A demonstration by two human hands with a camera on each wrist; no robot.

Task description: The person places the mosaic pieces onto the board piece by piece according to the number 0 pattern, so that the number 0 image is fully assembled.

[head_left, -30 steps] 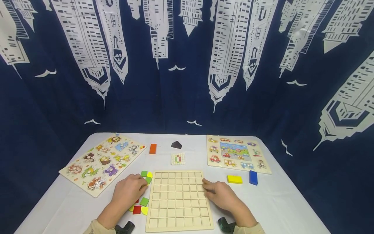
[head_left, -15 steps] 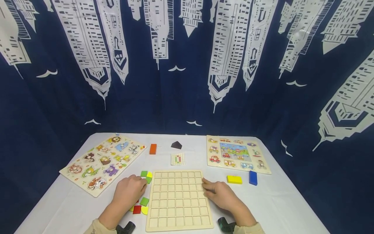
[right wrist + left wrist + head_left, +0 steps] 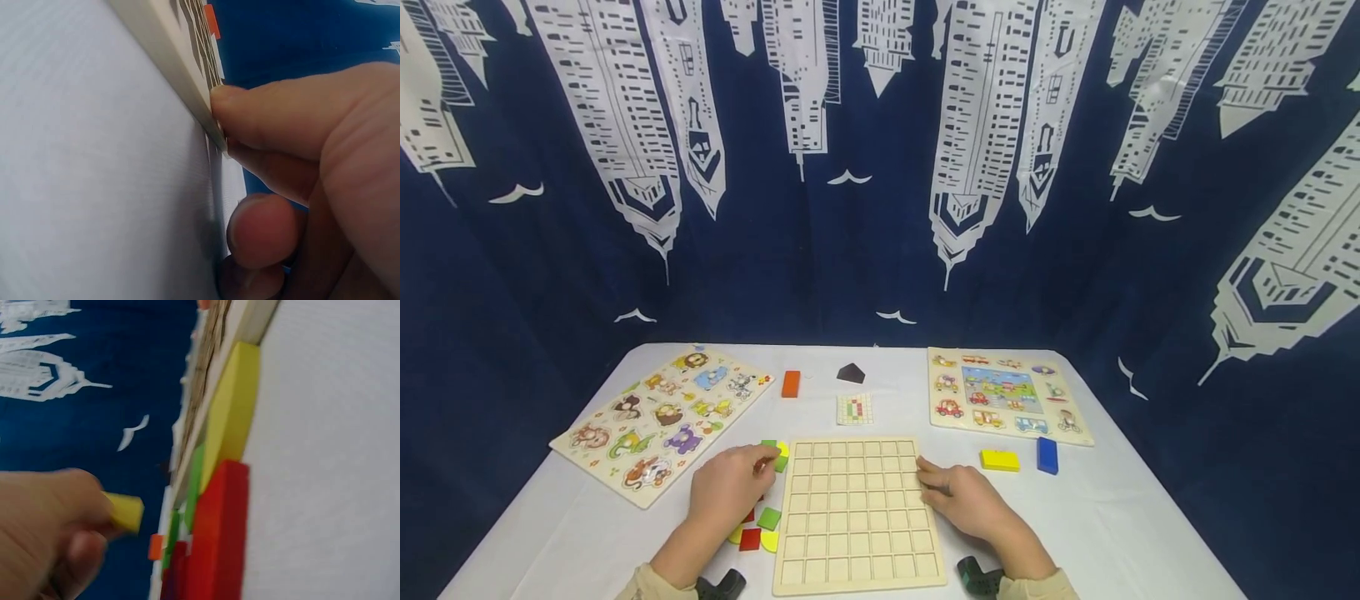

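Note:
My left hand [image 3: 727,492] is beside the upper left edge of a wooden grid board [image 3: 859,517]. In the left wrist view, its thumb and fingers pinch a small yellow tile [image 3: 127,512], partly hidden by the fingers. Green tiles [image 3: 769,518], red tiles [image 3: 750,539] and yellow rounded tiles [image 3: 770,542] lie between that hand and the board, some covered by the hand. On the other side, my right hand [image 3: 964,498] grips the board's right edge, thumb on top, as the right wrist view shows. Shallow square cells fill the board, with no tiles in them.
Behind the board lies a small pattern card [image 3: 855,409], with a dark pentagon [image 3: 852,372] and an orange block [image 3: 791,384]. An animal puzzle [image 3: 662,421] is at left, a vehicle puzzle [image 3: 1007,392] at right. Yellow [image 3: 1000,461] and blue [image 3: 1047,456] blocks lie at right.
My left hand's fingertips have risen slightly and shifted toward the yellow tile by the board's corner, uncovering a bit of red beneath. The right hand stays at the board's edge.

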